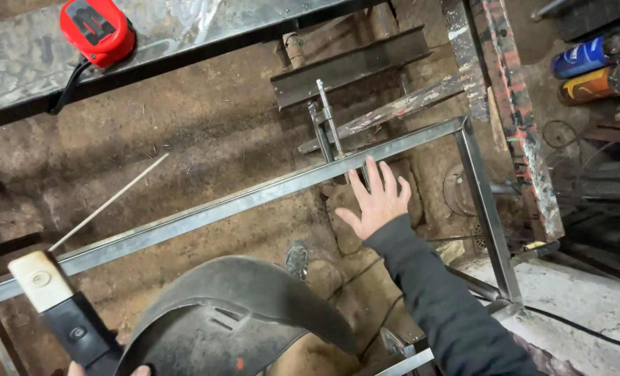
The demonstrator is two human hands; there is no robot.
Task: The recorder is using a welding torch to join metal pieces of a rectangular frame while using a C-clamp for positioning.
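A thin rectangular steel tube frame point(254, 198) runs across the view, with a corner at the upper right. A screw clamp point(327, 122) grips its long bar. My right hand point(376, 202), in a dark sleeve, is stretched out with fingers apart, fingertips on the bar just right of the clamp. Only the fingertips of my left hand point(76, 369) show at the bottom edge. They are closed around a black and cream electrode holder point(59, 306) with a thin rod point(108, 202) sticking out. A dark welding mask point(233, 313) lies against that hand.
A red tape measure point(95, 29) sits on a metal bench top point(17, 63) at the upper left. An angle iron point(352, 66) and paint-stained bars point(519, 104) lie beyond the frame. Two bottles point(582, 57) lie at the upper right. A black cable point(582, 327) crosses a pale slab.
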